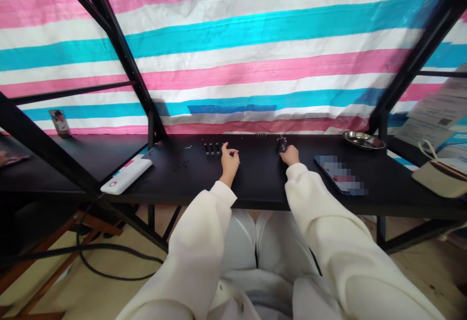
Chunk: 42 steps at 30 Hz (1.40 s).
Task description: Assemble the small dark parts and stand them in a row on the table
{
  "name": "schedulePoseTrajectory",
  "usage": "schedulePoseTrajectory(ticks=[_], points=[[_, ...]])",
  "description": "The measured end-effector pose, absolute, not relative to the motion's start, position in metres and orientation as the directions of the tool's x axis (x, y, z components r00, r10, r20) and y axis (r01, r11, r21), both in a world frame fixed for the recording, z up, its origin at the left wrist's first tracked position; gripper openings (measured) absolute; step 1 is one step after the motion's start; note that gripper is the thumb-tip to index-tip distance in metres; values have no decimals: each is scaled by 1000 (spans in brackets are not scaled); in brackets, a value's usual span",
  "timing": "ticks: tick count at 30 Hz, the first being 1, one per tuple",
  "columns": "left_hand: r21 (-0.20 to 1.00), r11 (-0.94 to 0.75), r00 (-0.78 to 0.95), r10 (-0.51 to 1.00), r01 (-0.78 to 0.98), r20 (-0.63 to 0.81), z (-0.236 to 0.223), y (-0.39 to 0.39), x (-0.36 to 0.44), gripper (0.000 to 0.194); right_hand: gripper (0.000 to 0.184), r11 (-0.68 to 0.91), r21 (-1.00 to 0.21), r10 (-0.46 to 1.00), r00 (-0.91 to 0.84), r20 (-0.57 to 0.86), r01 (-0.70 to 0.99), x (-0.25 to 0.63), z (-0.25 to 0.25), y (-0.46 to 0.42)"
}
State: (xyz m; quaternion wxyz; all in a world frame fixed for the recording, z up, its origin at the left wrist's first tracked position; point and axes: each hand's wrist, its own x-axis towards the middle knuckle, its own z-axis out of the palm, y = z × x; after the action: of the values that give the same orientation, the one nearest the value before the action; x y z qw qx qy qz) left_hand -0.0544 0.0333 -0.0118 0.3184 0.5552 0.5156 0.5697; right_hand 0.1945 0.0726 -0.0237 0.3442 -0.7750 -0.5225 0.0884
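My left hand (229, 163) is over the middle of the black table, fingers curved and apart, with nothing visible between them. Its fingertips are right beside a row of small black cylinders (212, 149) with pale ends. Farther right, my right hand (291, 155) has its fingers drawn together at a cluster of small dark pieces (283, 144). What those fingertips pinch, if anything, is hidden. Behind the two hands, several tiny coil-like metal pieces (261, 134) lie along the table's back edge.
A white power bank (127, 175) lies at the left of the black table (259, 188). To the right are a phone (339, 175), a shiny metal dish (363, 140) and a beige pouch (440, 176). Black frame posts (126, 57) rise before a striped sheet (255, 28). Another person's hand shows far left.
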Motion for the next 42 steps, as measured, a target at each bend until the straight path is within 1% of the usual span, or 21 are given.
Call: schedulePoseTrajectory(ticks=[2, 3, 5, 7, 10, 15, 21, 28, 39, 42], points=[[954, -256, -283, 914, 156, 291, -13, 36, -55, 74, 44, -194, -648, 865, 440, 241, 737, 190, -27, 66], [963, -244, -306, 913, 117, 269, -13, 37, -55, 78, 47, -175, -661, 866, 434, 249, 729, 187, -29, 63], [977, -209, -288, 935, 32, 209, -14, 39, -54, 84, 47, -132, -688, 868, 418, 267, 714, 184, -32, 57], [983, -178, -254, 954, -45, 161, -13, 41, -53, 86, 43, -95, -710, 863, 414, 290, 697, 181, -34, 51], [984, -139, -202, 973, -113, 114, -11, 41, -51, 87, 32, -67, -750, 845, 437, 307, 658, 178, -33, 43], [984, -86, -138, 988, -158, 65, -10, 43, -52, 92, 15, -26, -813, 842, 451, 296, 581, 172, -27, 33], [980, -65, -96, 994, -187, 48, -6, 42, -56, 97, 9, 23, -828, 841, 437, 319, 561, 168, -23, 29], [969, -34, -68, 997, -243, 18, 0, 38, -59, 95, 7, 18, -821, 855, 417, 308, 571, 169, -24, 30], [957, -51, -139, 990, -286, 11, -2, 39, -58, 81, 5, 31, -833, 853, 420, 311, 553, 168, -20, 26], [943, -29, -111, 994, -332, -9, 0, 38, -58, 77, 5, 62, -842, 852, 411, 324, 536, 168, -21, 27]])
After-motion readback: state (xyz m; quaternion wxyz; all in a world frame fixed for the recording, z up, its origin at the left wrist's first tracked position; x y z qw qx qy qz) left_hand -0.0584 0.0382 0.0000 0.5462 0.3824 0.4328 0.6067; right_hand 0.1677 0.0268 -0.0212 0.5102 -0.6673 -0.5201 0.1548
